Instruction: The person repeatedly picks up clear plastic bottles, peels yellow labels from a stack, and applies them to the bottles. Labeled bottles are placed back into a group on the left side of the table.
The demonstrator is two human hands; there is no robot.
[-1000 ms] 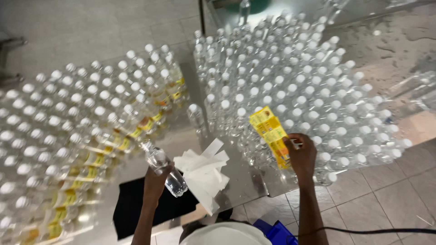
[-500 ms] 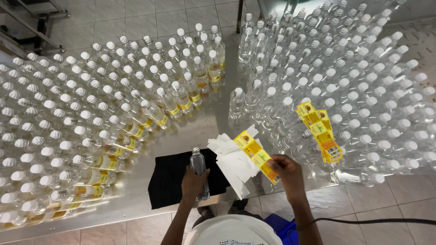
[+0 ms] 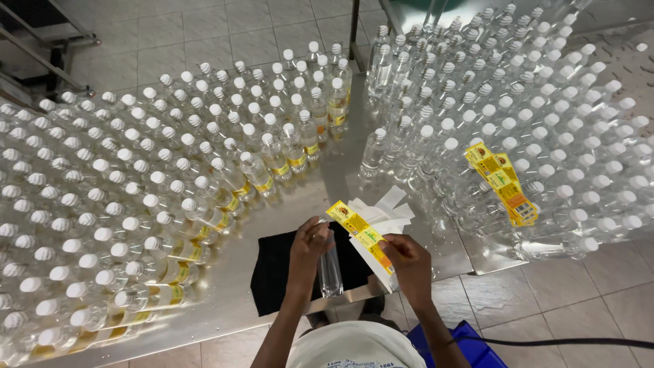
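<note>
My left hand (image 3: 308, 247) grips a clear plastic bottle (image 3: 330, 268) near its cap end, holding it over a black cloth (image 3: 272, 272) at the front of the steel table (image 3: 334, 174). My right hand (image 3: 407, 262) pinches a yellow and red label strip (image 3: 360, 233) that runs up and left toward the bottle's top. White backing papers (image 3: 383, 211) lie just behind the strip.
Several labelled white-capped bottles (image 3: 136, 197) crowd the left of the table. Several unlabelled bottles (image 3: 518, 116) fill the right, with a stack of yellow labels (image 3: 503, 182) resting on their caps. A blue crate (image 3: 470, 341) and a black cable (image 3: 558, 341) are on the tiled floor.
My right hand left the label stack on the right bottles and came in with one label strip. My left hand brought the bottle over the black cloth, and strip and bottle now meet.
</note>
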